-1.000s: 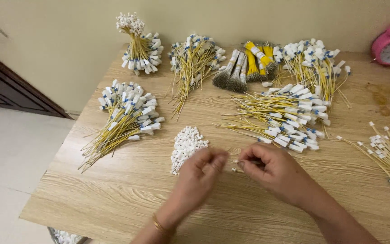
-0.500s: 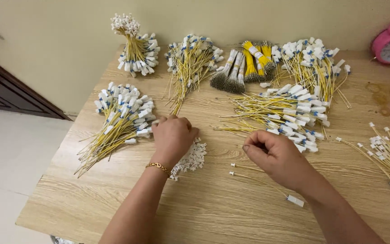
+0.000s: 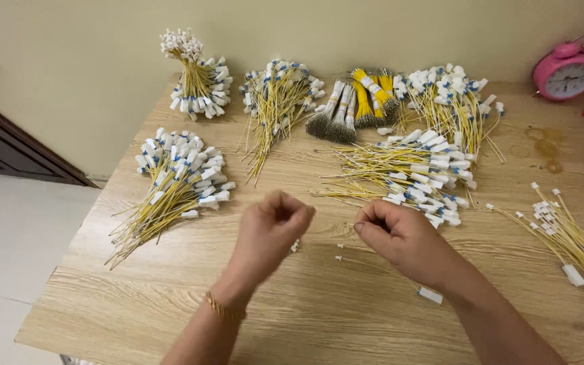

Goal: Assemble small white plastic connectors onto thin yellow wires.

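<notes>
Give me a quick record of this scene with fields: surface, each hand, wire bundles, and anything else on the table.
surface: wooden table
left hand: closed in a loose fist above the table, contents hidden
right hand: curled, fingers pinched over thin yellow wires
bundles: yellow wires with white tags, one pile at left, one ahead of the right hand
other: pink alarm clock at the far right corner

Connector pile (image 3: 295, 246) behind left hand (image 3: 269, 230)
</notes>
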